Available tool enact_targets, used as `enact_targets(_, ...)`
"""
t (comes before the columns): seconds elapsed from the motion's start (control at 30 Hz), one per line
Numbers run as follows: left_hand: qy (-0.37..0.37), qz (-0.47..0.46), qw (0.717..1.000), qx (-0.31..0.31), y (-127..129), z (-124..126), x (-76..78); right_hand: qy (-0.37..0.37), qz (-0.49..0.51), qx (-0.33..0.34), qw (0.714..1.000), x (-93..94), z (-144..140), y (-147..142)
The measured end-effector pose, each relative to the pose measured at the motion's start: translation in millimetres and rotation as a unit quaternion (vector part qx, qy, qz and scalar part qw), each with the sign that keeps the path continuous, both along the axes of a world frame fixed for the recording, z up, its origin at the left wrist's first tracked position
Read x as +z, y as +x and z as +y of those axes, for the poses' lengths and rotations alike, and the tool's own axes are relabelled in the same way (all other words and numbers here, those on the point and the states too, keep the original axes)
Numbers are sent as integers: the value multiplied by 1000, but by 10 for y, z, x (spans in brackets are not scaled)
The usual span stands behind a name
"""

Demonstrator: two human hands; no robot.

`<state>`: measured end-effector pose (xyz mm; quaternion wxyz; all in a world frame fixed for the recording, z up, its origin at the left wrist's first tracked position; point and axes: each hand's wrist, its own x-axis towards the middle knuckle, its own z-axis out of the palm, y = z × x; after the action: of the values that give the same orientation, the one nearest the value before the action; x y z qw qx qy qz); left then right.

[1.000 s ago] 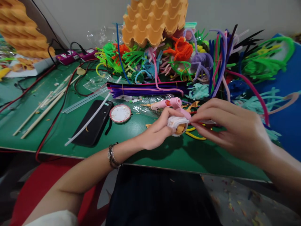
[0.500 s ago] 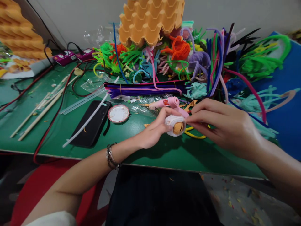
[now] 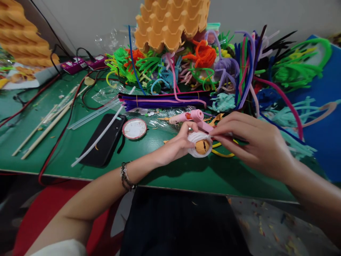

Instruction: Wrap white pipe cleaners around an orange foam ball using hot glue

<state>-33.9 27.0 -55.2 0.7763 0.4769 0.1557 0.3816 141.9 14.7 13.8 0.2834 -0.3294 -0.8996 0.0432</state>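
My left hand (image 3: 181,144) is closed around a small ball-like piece wound with fuzzy white pipe cleaner (image 3: 197,136). A rounded tan-orange core (image 3: 202,146) with a dark slit shows in the winding and faces me. The fingertips of my right hand (image 3: 247,142) are pinched together at the winding's upper right edge, on the white strand; its end is hidden by them. Just behind the piece lies a pink glue gun (image 3: 197,115), partly covered by my left fingers. Under my right hand, a yellow pipe cleaner (image 3: 223,154) curves on the green table (image 3: 170,177).
To the left lie a black phone (image 3: 105,149) with a white strip across it, a round white lid (image 3: 134,128), glue sticks (image 3: 93,114) and wooden sticks (image 3: 48,131). Cables (image 3: 53,153) cross the table. Piled pipe cleaners (image 3: 165,103) and an orange egg tray (image 3: 170,25) stand behind.
The wound piece has turned and shifted slightly right and down, so its tan core faces me more fully. My left fingers have shifted on it; my right hand stays pinched at its edge.
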Motion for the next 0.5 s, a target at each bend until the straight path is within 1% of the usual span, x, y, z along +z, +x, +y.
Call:
enact_targets(0.13,-9,6,1000,-1,8,-10,-3,4,-11,17,1000,2,9,-25)
enact_targets(0.3,-16,7,1000,-3,14,-11,-16,9,-22,22,999,-12,3,-31)
enact_targets(0.5,4,17,1000,5,15,-20,-4,5,-11,19,1000,-49,-10,-33)
